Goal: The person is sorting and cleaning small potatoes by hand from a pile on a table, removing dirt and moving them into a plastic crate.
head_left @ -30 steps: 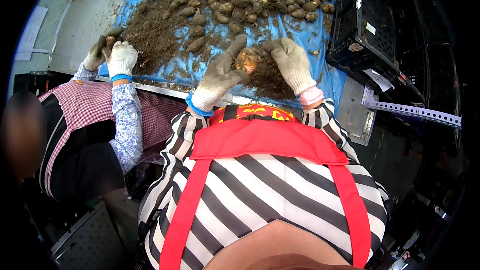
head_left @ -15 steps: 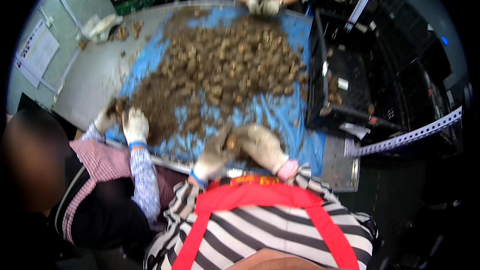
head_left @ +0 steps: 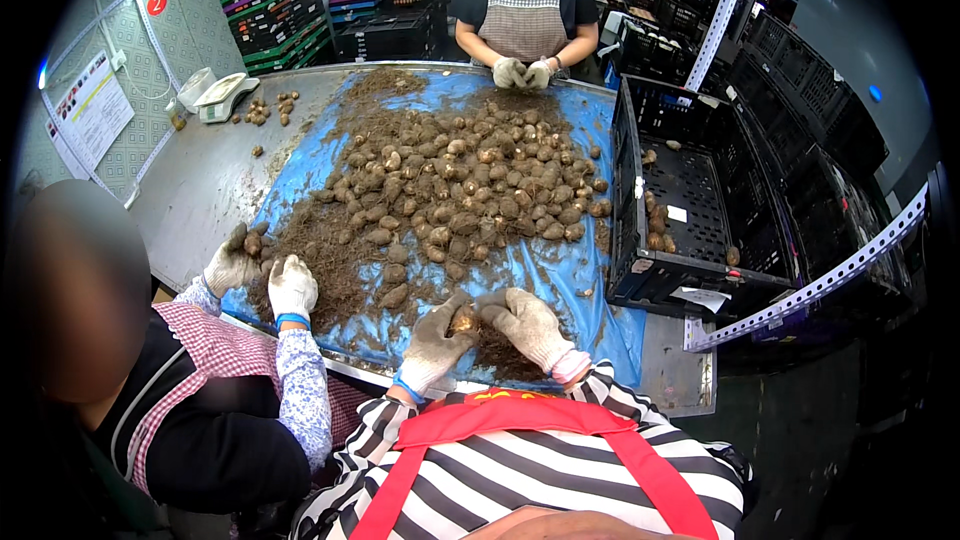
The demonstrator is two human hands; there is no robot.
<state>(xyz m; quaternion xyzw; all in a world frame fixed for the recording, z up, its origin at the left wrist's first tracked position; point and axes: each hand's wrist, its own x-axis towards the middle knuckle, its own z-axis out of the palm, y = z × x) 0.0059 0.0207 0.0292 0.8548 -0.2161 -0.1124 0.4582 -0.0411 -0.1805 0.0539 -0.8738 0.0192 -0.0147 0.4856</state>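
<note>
My gloved left hand [head_left: 436,342] is closed around a small brown taro [head_left: 463,321] at the table's near edge. Beside the taro's right side, my gloved right hand [head_left: 527,326] has its fingers bent together; anything between its fingertips is too small to make out. Loose dark root fibres [head_left: 508,352] lie on the blue sheet [head_left: 612,335] under my hands. Beyond them spreads a large heap of hairy, soil-covered taros [head_left: 470,175].
On my left, a co-worker's gloved hands [head_left: 292,288] handle taros over root debris [head_left: 315,255]. Another person's gloved hands [head_left: 522,73] meet at the far edge. A black crate [head_left: 690,275] holding a few taros stands right. A scale [head_left: 222,98] sits far left.
The view has shifted, so the table sits lower and looks sharper. The taro stays in my left hand; my right fingers have moved slightly away from it.
</note>
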